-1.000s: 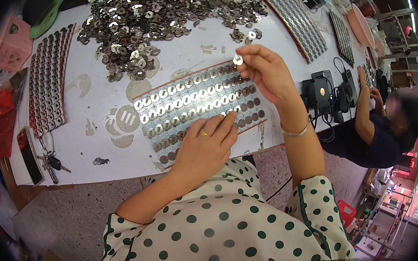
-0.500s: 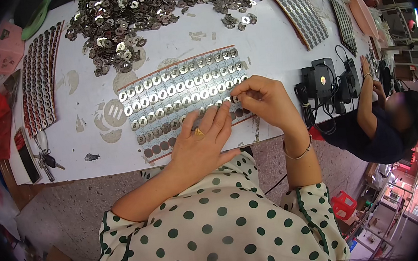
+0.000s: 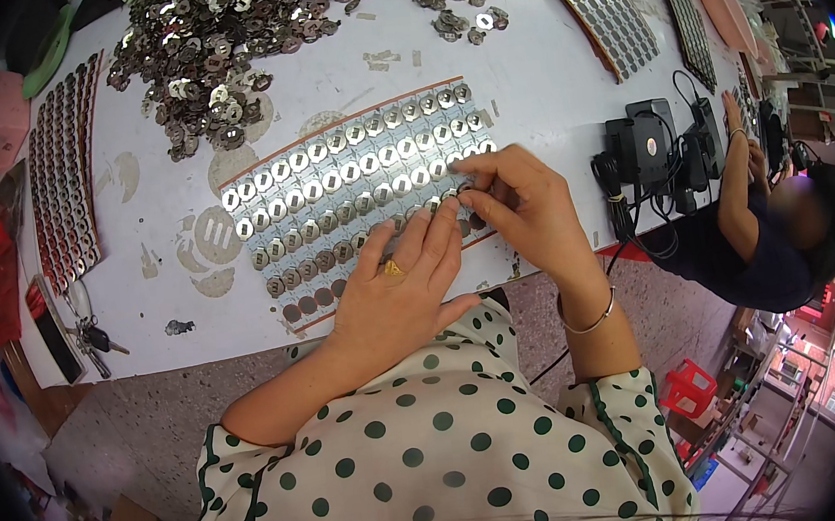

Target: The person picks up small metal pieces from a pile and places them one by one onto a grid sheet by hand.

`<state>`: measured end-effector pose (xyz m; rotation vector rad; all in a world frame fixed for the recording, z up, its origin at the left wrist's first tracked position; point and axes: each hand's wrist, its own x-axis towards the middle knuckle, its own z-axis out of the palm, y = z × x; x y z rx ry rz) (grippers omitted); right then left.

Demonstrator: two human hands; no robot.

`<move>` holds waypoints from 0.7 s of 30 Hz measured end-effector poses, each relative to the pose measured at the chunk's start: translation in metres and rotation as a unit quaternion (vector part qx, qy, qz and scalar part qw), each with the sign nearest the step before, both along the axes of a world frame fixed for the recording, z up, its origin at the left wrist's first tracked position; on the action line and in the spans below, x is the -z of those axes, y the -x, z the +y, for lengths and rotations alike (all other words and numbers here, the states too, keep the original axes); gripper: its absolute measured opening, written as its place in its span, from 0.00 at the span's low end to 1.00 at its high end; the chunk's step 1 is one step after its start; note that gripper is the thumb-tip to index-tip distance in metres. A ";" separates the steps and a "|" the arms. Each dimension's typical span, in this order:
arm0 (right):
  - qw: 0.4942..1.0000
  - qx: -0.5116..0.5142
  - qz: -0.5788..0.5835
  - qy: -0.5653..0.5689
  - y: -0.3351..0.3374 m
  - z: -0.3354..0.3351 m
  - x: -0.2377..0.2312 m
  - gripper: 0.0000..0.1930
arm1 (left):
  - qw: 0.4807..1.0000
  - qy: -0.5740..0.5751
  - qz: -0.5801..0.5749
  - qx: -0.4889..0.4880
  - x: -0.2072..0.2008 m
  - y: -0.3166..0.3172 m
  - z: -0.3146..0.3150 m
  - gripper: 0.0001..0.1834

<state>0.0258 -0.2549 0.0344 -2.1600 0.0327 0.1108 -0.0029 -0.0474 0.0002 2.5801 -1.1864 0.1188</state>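
In front of me on the table lies a flat panel (image 3: 308, 170) with reddish-brown edge strips, covered in rows of shiny metal discs with small slots. Along its near edge the row shows plain dark round spots (image 3: 306, 305). My left hand (image 3: 404, 272), with a gold ring, rests on the panel's near part, fingers stretched out and flat. Its index fingertip is close beside my right fingertips. My right hand (image 3: 528, 205) is at the panel's right part, thumb and forefinger bent together in a pinch. Whatever sits between those fingertips is too small to make out.
A large heap of loose metal discs (image 3: 226, 48) covers the far side. Other panels stand at the left (image 3: 67, 174) and far right (image 3: 600, 12). Black power adapters with cables (image 3: 653, 147) lie at the right, near another person (image 3: 738, 250). Keys (image 3: 98, 338) lie at the left.
The view has shifted slightly, so the panel appears a little to the left. My right thumb has straightened toward the left fingertips. My left hand stays nearly in place.
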 end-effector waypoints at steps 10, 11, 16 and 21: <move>0.991 0.010 -0.074 0.110 0.015 0.008 0.010 0.06 | 1.000 0.006 -0.002 -0.001 0.001 -0.001 -0.002 0.38; 0.987 0.005 -0.089 0.134 0.014 0.011 0.006 0.06 | 1.000 0.011 0.000 -0.001 0.002 -0.002 -0.001 0.37; 0.994 0.001 -0.073 0.079 -0.022 -0.012 -0.006 0.06 | 1.000 0.008 0.007 0.006 -0.001 -0.005 0.001 0.37; 0.937 0.040 -0.263 0.227 -0.101 -0.036 0.016 0.08 | 1.000 0.011 -0.001 0.013 -0.004 -0.005 0.000 0.36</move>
